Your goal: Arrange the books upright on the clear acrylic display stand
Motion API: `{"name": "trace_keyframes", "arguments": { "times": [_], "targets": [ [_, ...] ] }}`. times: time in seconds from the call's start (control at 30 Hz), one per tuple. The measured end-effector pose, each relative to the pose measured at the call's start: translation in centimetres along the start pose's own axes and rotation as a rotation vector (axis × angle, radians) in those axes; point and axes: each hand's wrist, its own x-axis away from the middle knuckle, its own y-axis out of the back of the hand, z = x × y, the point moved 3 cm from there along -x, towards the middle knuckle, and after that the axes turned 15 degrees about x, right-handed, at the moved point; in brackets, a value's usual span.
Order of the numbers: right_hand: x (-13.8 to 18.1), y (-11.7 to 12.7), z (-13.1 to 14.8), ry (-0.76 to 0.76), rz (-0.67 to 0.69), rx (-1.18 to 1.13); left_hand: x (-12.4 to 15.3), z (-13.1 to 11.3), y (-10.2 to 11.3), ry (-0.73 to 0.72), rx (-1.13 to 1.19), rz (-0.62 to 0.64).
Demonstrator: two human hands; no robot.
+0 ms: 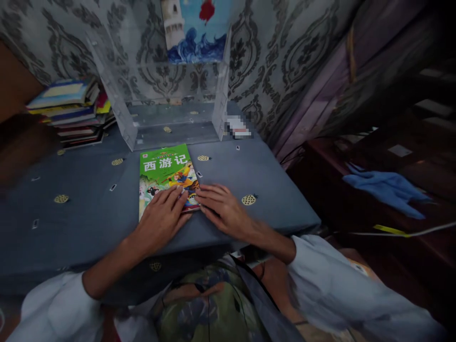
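A green picture book (pixel 162 168) with large white Chinese characters and a cartoon figure on its cover lies closed on the table near its front edge. My left hand (pixel 166 206) rests on the lower part of the cover, palm down with the fingers stretched out. At the book's lower right side is my right hand (pixel 224 209), its fingers extended and their tips touching the book's edge. Neither hand is wrapped round anything. Just behind the book stands a clear acrylic rack (pixel 117 95) with side panels and shelves.
On the left a stack of books (pixel 76 109) stands against the wall. A book with a lighthouse and waves (pixel 197 33) sits upright on the rack. The blue patterned tablecloth (pixel 89 199) covers the table. A blue cloth (pixel 388 187) lies on dark furniture to the right.
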Motion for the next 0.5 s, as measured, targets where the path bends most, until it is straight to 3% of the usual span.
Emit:
{"name": "trace_keyframes", "arguments": {
  "times": [0.17, 0.37, 0.5],
  "targets": [
    [0.2, 0.2, 1.0, 0.062, -0.082, 0.054, -1.2, 1.3, 0.6, -0.016, 0.073, 0.074],
    [0.2, 0.1, 0.9, 0.076, -0.093, 0.069, -7.7, 6.1, -0.6, 0.053, 0.098, 0.193],
    [0.5, 0.2, 0.9, 0.066, -0.071, 0.076, -11.3, 9.9, -1.1, 0.170, 0.112, 0.170]
  ]
}}
